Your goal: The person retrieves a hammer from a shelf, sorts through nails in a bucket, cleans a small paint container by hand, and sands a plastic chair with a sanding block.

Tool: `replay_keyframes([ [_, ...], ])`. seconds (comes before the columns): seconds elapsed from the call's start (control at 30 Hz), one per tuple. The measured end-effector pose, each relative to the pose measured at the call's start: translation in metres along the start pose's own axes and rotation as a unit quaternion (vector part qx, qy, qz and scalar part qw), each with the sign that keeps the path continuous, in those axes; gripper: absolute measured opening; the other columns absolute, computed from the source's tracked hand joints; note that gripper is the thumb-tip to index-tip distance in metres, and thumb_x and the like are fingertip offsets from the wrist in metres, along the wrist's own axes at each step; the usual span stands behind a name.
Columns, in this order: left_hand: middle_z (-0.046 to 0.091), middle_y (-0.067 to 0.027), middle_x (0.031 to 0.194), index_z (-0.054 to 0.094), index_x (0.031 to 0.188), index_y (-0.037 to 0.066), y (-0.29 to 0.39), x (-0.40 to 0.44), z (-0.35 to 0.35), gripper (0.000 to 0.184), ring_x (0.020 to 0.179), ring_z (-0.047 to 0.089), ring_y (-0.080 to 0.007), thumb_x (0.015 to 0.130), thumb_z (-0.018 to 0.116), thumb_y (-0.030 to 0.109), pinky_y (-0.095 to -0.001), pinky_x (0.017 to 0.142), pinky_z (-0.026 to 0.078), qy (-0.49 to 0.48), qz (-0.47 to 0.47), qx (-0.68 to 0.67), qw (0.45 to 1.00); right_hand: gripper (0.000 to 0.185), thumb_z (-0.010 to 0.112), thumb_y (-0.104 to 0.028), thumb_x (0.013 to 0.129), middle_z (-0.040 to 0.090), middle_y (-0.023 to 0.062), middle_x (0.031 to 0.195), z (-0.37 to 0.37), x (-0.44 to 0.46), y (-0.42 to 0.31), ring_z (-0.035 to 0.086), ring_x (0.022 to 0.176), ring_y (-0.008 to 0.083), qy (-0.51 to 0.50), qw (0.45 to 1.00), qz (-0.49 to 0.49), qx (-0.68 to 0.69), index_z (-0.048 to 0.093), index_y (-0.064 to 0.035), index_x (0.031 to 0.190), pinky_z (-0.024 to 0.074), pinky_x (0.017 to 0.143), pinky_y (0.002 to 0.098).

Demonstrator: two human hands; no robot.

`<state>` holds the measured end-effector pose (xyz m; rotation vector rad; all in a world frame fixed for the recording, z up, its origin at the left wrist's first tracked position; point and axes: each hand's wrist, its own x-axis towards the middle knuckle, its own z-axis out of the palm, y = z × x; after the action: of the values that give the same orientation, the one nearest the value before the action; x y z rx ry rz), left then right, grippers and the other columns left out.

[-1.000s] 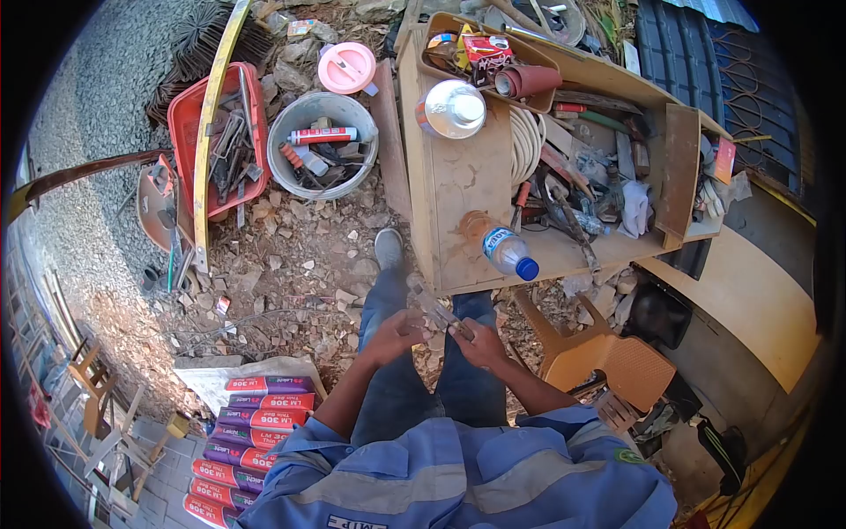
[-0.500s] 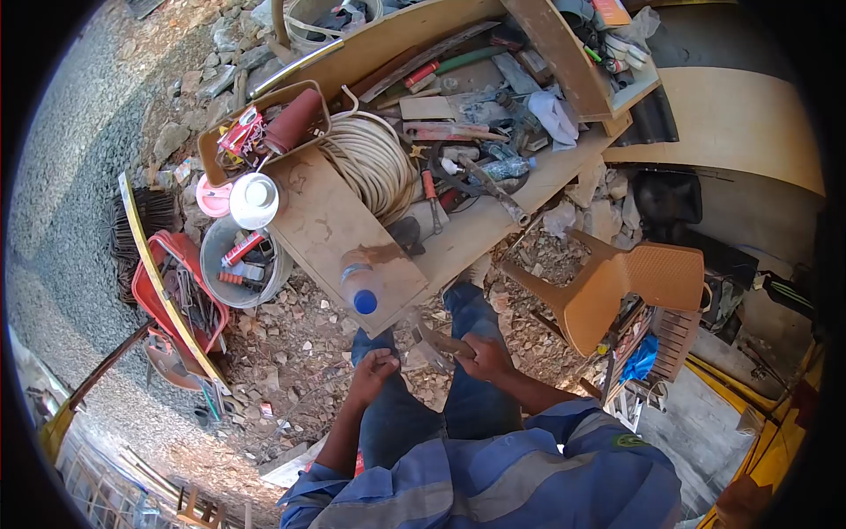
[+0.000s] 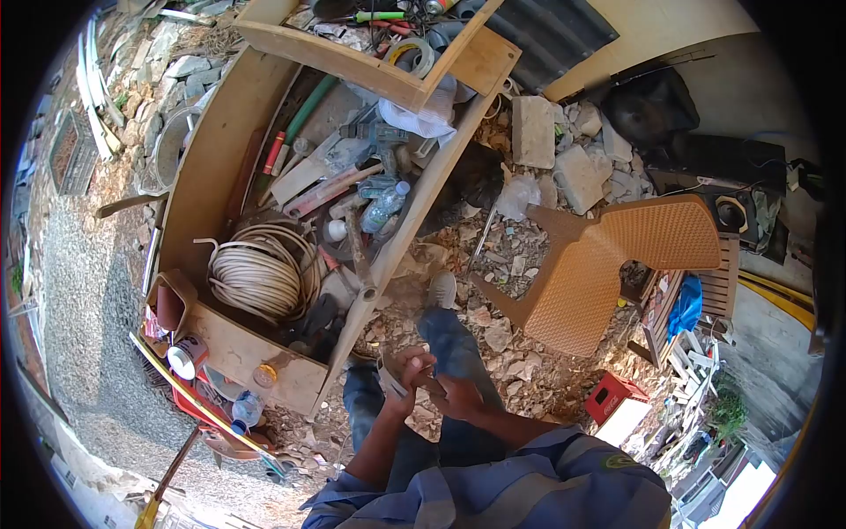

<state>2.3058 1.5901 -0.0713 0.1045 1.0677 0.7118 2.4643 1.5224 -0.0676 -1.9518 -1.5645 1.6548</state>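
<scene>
Fingers of your right hand (image 3: 457, 399) grasp a handled tool (image 3: 429, 383), your left hand (image 3: 407, 388) meets it, grip unclear, and handling looks unfinished, the tool not set down.

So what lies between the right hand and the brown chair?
The head view shows a trouser leg, then stony ground, between right hand and brown chair.

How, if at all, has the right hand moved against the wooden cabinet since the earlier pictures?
Yes: against the wooden cabinet, the right hand has moved along the open side, away from the bottle.
</scene>
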Motion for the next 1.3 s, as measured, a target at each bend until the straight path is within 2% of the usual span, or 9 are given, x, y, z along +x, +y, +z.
replay_keyframes([
  [0.13,0.049,0.0002,0.07,0.054,0.088,0.011,-0.019,0.044,0.067,0.021,0.063,0.052,-0.0145,0.098,0.069,0.023,-0.0359,0.069,0.053,0.128,-0.027,-0.021,0.991,0.052,0.072,-0.052,0.088,0.069,0.017,0.088,-0.074,0.017,0.017,0.069,0.08,0.0338,-0.148,0.988,0.021,0.021,0.059,-0.0035,0.101,0.0534,0.07,0.0433],
  [0.27,0.045,0.0043,0.063,0.056,0.085,0.011,-0.012,0.064,0.096,0.024,0.053,0.045,-0.0105,0.096,0.072,0.025,-0.0319,0.058,0.046,0.121,-0.03,0.074,0.989,0.069,0.064,-0.069,0.089,0.069,0.0102,0.09,-0.095,0.049,0.091,0.068,0.084,0.022,-0.179,0.915,0.131,0.337,0.065,-0.0031,0.109,0.0529,0.079,0.0355],
  [0.33,0.043,0.0052,0.062,0.055,0.083,0.012,-0.012,0.07,0.099,0.026,0.053,0.043,-0.0093,0.095,0.073,0.027,-0.0309,0.057,0.044,0.115,-0.044,0.09,0.988,0.066,0.066,-0.066,0.088,0.07,0.0119,0.091,-0.128,0.064,0.099,0.069,0.084,0.0236,-0.075,0.971,0.152,0.167,0.066,-0.0028,0.106,0.0533,0.078,0.036],
  [0.5,0.038,0.0054,0.058,0.047,0.073,0.015,0.0,0.075,0.104,0.036,0.051,0.041,-0.009,0.095,0.072,0.028,-0.0319,0.059,0.045,0.09,-0.07,0.052,0.992,0.051,0.07,-0.05,0.091,0.072,0.0146,0.091,-0.135,0.092,0.161,0.07,0.087,0.027,0.05,0.971,0.194,0.131,0.067,-0.0007,0.102,0.0534,0.078,0.0397],
  [0.7,0.046,0.0024,0.063,0.049,0.072,0.013,0.007,0.087,0.109,0.039,0.055,0.048,-0.0105,0.097,0.072,0.033,-0.0328,0.062,0.047,0.136,-0.077,0.07,0.985,0.039,0.07,-0.038,0.094,0.072,0.0125,0.089,-0.104,0.12,0.194,0.069,0.084,0.023,0.039,0.984,0.157,0.073,0.068,0.0006,0.099,0.0531,0.075,0.0391],
  [0.77,0.051,0.0005,0.067,0.053,0.075,0.01,0.013,0.09,0.114,0.038,0.059,0.052,-0.0112,0.098,0.071,0.034,-0.0321,0.063,0.047,0.135,-0.074,0.064,0.986,0.052,0.068,-0.049,0.092,0.07,0.0185,0.095,-0.099,0.125,0.195,0.069,0.09,0.035,-0.004,0.98,0.183,0.074,0.064,0.0019,0.101,0.052,0.081,0.0453],
  [0.97,0.058,-0.0016,0.074,0.059,0.084,0.004,0.022,0.105,0.105,0.031,0.071,0.057,-0.0122,0.1,0.069,0.029,-0.0301,0.067,0.046,0.002,0.002,0.11,0.994,0.039,0.072,-0.037,0.093,0.068,0.0111,0.085,-0.101,0.14,0.186,0.067,0.083,0.0223,-0.005,0.959,0.228,0.166,0.066,0.0014,0.094,0.0522,0.077,0.0395],
  [1.1,0.057,-0.0007,0.076,0.058,0.084,0.004,0.065,0.101,0.116,0.033,0.073,0.055,-0.0103,0.101,0.067,0.031,-0.0304,0.068,0.045,-0.05,0.067,0.151,0.985,0.025,0.074,-0.026,0.092,0.062,0.0023,0.066,-0.111,0.156,0.192,0.063,0.061,0.0126,-0.037,0.942,0.255,0.215,0.065,-0.0043,0.085,0.0507,0.053,0.0298],
  [1.3,0.054,0.0032,0.07,0.059,0.083,0.009,0.105,0.097,0.11,0.032,0.066,0.053,-0.0068,0.095,0.075,0.034,-0.0284,0.06,0.042,0.008,0.074,0.197,0.978,0.032,0.073,-0.036,0.087,0.069,0.004,0.072,-0.148,0.188,0.095,0.066,0.061,0.0133,-0.016,0.976,0.216,0.032,0.071,-0.0043,0.089,0.0514,0.058,0.0308],
])
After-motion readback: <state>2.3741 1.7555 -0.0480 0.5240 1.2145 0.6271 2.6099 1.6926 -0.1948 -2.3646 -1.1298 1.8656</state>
